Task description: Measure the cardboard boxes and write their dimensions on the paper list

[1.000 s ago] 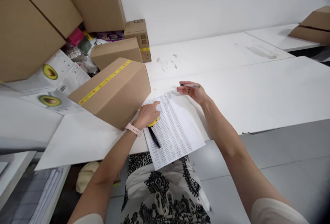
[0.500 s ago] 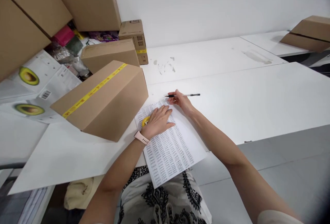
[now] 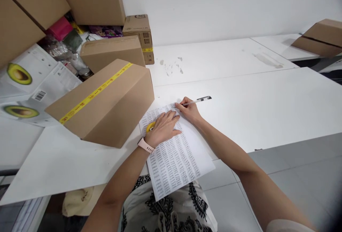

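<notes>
White printed sheet under your left palm, pen in your right fingers

Rows of small dark print run in columns down the printed sheet (image 3: 173,168), too fine to read; it lies on the white table (image 3: 248,111), its near end overhanging the edge above your patterned trousers (image 3: 165,221). Your left hand (image 3: 163,128) rests palm down on the sheet, fingers close together, thumb apart, a pink watch strap (image 3: 146,145) at the wrist. A yellow object (image 3: 150,127) pokes out beside that palm; most of it is hidden, so you cannot tell what it is. Your right hand (image 3: 189,109) pinches a clear-barrelled pen (image 3: 202,99) at the sheet's far right corner. Your fingers cover its tip, so contact with the paper cannot be told.

Left of the sheet stands a brown carton (image 3: 120,114), sealed with yellow tape (image 3: 97,92) whose red marks are illegible. Farther left of the sheet, a white box (image 3: 48,82) shows halved avocados and a barcode (image 3: 40,95), its lower part blocked by the carton. Beyond the sheet, a small carton (image 3: 136,27) carries dark printing, unreadable. A folded carton (image 3: 320,39), far right of the sheet, is cut off by the view's edge.
</notes>
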Motion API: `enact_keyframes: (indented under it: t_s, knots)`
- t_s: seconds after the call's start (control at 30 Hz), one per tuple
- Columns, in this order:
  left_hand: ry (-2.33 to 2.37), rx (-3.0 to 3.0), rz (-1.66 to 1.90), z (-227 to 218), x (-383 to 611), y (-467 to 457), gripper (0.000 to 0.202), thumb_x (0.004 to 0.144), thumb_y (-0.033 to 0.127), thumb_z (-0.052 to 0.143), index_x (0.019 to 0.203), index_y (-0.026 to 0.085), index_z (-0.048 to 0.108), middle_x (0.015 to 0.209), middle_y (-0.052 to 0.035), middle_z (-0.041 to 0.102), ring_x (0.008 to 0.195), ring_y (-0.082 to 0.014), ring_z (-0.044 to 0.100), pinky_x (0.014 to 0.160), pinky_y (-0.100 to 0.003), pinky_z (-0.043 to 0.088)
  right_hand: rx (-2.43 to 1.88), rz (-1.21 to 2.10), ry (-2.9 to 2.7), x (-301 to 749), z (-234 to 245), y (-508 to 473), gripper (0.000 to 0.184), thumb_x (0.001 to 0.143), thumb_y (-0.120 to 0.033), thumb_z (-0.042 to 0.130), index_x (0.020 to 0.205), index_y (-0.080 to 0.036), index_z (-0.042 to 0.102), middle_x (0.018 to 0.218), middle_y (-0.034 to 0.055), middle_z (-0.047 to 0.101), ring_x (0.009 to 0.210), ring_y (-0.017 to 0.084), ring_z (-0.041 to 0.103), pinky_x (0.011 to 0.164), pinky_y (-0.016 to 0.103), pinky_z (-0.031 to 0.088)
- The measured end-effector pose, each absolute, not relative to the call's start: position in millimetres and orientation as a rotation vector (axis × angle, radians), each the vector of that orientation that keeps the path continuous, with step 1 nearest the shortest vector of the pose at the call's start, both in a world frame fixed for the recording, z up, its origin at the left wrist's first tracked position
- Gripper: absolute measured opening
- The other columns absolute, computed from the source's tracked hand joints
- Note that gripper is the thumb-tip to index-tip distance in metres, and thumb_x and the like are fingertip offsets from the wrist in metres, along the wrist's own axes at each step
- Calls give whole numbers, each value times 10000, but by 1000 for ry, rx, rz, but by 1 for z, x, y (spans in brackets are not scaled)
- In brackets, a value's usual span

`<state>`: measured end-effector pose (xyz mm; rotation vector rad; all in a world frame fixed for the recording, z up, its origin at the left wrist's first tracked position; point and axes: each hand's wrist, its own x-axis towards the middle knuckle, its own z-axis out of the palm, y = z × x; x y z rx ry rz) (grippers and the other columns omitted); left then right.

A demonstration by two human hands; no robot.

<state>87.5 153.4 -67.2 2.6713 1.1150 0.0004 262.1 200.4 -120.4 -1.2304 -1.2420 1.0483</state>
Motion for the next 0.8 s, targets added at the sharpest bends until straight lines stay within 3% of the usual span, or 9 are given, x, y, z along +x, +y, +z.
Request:
enact_keyframes:
  t_s: [0.17,0.37,0.8]
  knots:
    - [1114,2682,-3,-67,89,154,473,958,398,635,1347,140,564,1408,-161,559,1313,-315,513,1143,-465,380,-1295,886,-1344,261,-119,199,255,730,-252,632,623,-236,401,575,-58,366,567,117,331,537,286,269]
    - [1111,2671,-17,-70,87,155,444,969,395,618,1345,164,563,1439,-153,561,1416,-314,446,1200,-498,295,-1337,896,-1368,263,-118,198,223,733,-244,597,633,-237,398,580,-58,353,567,119,321,544,292,262]
    - [1116,2685,-42,-68,87,154,462,976,400,613,1367,160,555,1469,-168,559,1454,-307,424,1218,-516,265,-1324,895,-1392,264,-122,199,232,736,-248,602,634,-237,394,577,-61,352,571,120,325,548,290,259]
